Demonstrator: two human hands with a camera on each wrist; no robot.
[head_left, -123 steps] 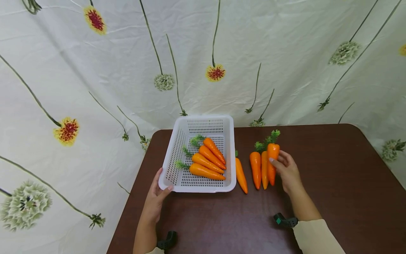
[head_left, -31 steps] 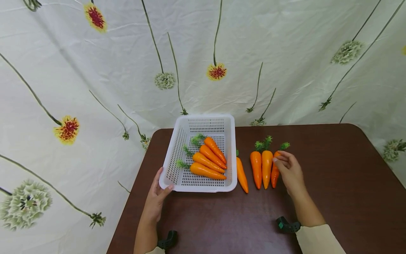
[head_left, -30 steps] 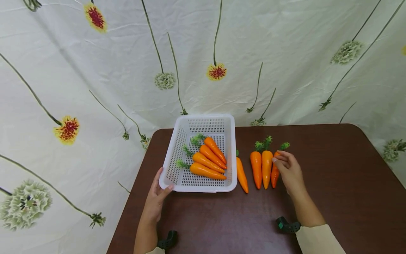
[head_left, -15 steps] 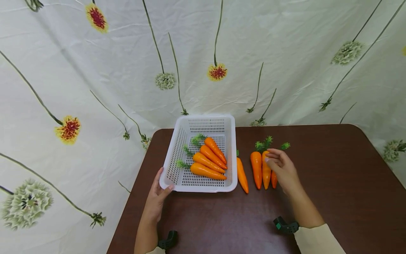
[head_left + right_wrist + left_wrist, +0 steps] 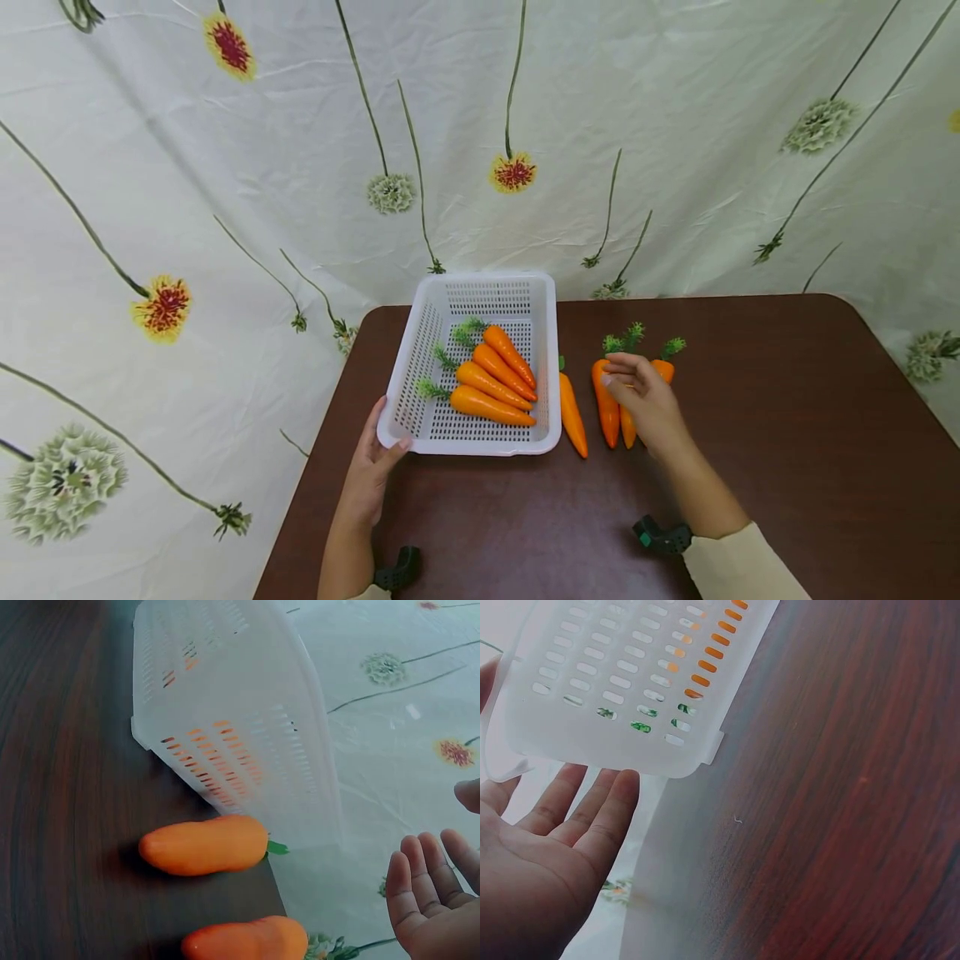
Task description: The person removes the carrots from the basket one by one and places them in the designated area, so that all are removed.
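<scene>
A white perforated plastic basket (image 5: 471,447) stands on the table, and several orange carrots (image 5: 491,406) with green tops lie inside it. At its near-left corner my left hand (image 5: 367,475) grips the rim, thumb on top and fingers along the outside wall (image 5: 622,761). Right of the basket, one carrot (image 5: 572,414) lies close against its wall. Further right, three more lie in a row: a left carrot (image 5: 604,404), a middle carrot (image 5: 627,427) and a right carrot (image 5: 664,369). My right hand (image 5: 651,410) hovers over the row, thumb and fingers apart, holding nothing, partly covering the carrots.
The dark brown wooden table (image 5: 787,433) extends to the right and toward me. Behind it hangs a pale cloth (image 5: 675,108) printed with flowers. Each wrist wears a black band, such as the right band (image 5: 662,536).
My right hand set a carrot down at the row's right end, let go, and moved left over the middle carrot. The left hand stays on the basket corner.
</scene>
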